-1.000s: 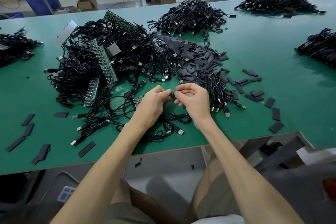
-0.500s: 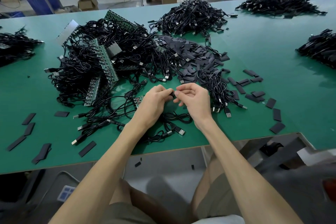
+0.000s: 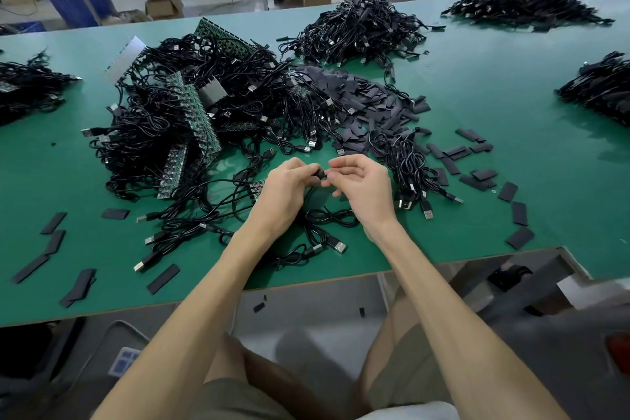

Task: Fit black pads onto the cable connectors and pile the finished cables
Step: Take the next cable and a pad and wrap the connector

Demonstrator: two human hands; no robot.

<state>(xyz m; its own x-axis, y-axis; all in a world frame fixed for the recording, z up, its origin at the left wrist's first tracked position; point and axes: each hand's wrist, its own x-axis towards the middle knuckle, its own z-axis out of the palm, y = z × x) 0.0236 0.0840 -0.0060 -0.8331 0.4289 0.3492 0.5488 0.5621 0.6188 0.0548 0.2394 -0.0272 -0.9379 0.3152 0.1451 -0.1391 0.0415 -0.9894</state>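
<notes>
My left hand and my right hand meet fingertip to fingertip just above the green table, pinching a small black cable connector with a pad between them. The cable from that connector hangs down and coils on the table under my hands. A big tangle of black USB cables with green circuit strips lies to the left. A heap of flat black pads lies just beyond my right hand. A pile of cables sits farther back.
Loose black pads are scattered to the right and along the near left. More cable piles rest at the far right, right edge and left edge. The table's front edge runs just under my forearms.
The hands have stayed in the same spot. My right hand's fingers have spread apart slightly and the dark connector now shows between the two hands.
</notes>
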